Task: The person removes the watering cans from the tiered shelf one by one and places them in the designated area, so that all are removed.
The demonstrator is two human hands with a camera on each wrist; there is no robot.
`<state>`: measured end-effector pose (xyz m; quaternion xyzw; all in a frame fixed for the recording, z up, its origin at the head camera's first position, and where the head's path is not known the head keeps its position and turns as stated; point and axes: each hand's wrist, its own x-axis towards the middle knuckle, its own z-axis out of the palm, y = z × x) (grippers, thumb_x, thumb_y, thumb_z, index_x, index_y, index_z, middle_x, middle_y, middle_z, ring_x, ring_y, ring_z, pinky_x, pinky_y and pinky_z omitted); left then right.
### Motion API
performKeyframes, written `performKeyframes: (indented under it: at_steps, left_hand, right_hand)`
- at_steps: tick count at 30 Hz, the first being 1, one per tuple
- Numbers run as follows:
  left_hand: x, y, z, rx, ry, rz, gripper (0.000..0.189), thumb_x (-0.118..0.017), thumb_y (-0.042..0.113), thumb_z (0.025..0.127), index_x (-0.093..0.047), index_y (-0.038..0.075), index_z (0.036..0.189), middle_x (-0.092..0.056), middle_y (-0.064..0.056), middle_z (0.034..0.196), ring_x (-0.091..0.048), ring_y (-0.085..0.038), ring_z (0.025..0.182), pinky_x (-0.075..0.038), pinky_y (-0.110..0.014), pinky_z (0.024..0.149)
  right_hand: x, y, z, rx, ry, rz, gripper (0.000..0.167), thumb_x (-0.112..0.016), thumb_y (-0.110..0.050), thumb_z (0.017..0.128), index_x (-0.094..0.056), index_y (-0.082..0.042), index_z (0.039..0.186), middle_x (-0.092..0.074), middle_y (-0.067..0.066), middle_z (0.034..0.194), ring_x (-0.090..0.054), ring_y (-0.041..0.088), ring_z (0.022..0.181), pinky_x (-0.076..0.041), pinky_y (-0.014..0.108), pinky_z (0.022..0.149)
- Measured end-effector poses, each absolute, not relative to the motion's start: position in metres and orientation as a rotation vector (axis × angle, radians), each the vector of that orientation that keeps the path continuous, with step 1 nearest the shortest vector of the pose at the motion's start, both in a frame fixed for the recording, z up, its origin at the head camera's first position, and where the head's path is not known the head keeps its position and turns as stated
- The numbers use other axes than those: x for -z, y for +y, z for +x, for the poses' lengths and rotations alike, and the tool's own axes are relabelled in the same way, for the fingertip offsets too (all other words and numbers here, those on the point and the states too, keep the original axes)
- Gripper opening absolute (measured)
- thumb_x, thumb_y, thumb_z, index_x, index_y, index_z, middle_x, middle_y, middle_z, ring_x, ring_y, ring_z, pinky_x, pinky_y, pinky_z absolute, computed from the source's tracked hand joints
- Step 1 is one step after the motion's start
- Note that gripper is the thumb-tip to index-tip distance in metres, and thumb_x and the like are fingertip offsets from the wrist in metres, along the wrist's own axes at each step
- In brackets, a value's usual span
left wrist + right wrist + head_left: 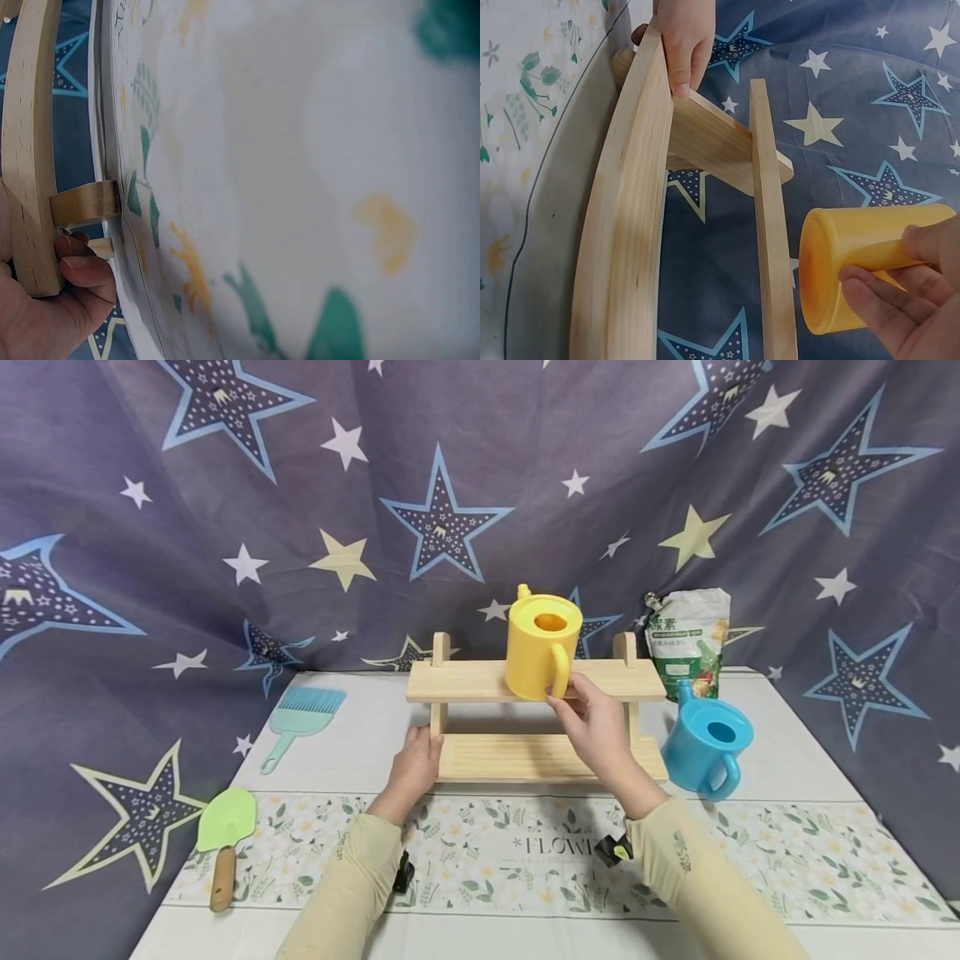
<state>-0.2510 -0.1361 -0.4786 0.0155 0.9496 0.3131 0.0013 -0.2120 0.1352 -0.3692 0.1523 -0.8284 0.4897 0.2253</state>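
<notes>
By its handle my right hand (597,727) holds a yellow watering can (538,647), upright, at the upper board of a two-tier wooden shelf (517,758). In the right wrist view the can (836,281) has its base turned toward the upper board, with a gap between them. My left hand (416,768) grips the left end of the lower board; in the left wrist view its fingers (86,274) curl round the wood (30,150). A blue watering can (705,743) stands just right of the shelf.
A white and green bag (686,643) stands behind the blue can. On the left lie a teal dustpan-shaped brush (303,714) and a green trowel (225,827) with a wooden handle. A starry curtain (300,527) hangs behind the table (465,860).
</notes>
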Motion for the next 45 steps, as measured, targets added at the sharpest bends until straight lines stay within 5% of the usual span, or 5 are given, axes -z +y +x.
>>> performKeyframes:
  at_steps: [34, 45]
  left_hand:
    - [0.479, -0.135, -0.251, -0.973, 2.991, 0.054, 0.049, -0.031, 0.031, 0.107, -0.039, 0.0, 0.144, -0.043, -0.013, 0.126, -0.057, -0.03, 0.108, -0.052, -0.045, 0.091]
    - [0.479, -0.135, -0.252, -0.96, 2.992, 0.046, 0.049, -0.031, 0.031, 0.107, -0.039, -0.001, 0.143, -0.042, -0.014, 0.127, -0.057, -0.032, 0.106, -0.052, -0.046, 0.09]
  right_hand:
    - [0.369, 0.185, -0.185, -1.268, -2.287, 0.341, 0.021, -0.068, -0.011, 0.094, -0.066, -0.003, 0.113, -0.072, 0.011, 0.102, -0.07, 0.023, 0.095, -0.058, 0.038, 0.08]
    - [0.373, 0.203, -0.176, -1.269, -2.255, 0.344, 0.02, -0.068, -0.008, 0.094, -0.067, -0.001, 0.112, -0.071, 0.014, 0.103, -0.07, 0.028, 0.095, -0.05, 0.007, 0.075]
